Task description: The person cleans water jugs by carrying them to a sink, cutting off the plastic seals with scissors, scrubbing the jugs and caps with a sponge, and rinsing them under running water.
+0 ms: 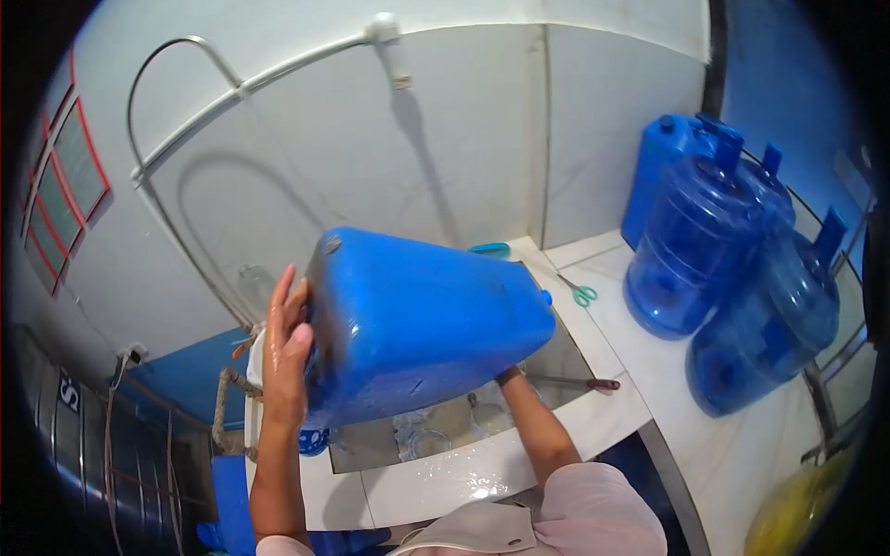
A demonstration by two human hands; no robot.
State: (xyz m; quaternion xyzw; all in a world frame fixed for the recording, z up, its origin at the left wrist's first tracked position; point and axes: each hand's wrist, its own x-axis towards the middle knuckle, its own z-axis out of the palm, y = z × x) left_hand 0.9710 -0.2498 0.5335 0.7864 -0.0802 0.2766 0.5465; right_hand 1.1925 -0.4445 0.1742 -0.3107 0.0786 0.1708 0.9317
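Observation:
A large blue plastic jerrycan lies tilted on its side over a sink basin, its small capped end pointing right. My left hand is at the can's broad left end, wet, with fingers stretched upward and apart and the thumb towards the can. From the lower right my right hand reaches beneath the jerrycan; its fingers are hidden behind the can. Whether the can rests on the sink's edge cannot be seen. Clear, shiny shapes, perhaps water or plastic, show in the basin below.
Scissors with green handles and a teal object lie by the sink. A brown-handled tool crosses its right rim. Several blue water bottles stand at right. A curved metal pipe rises at left.

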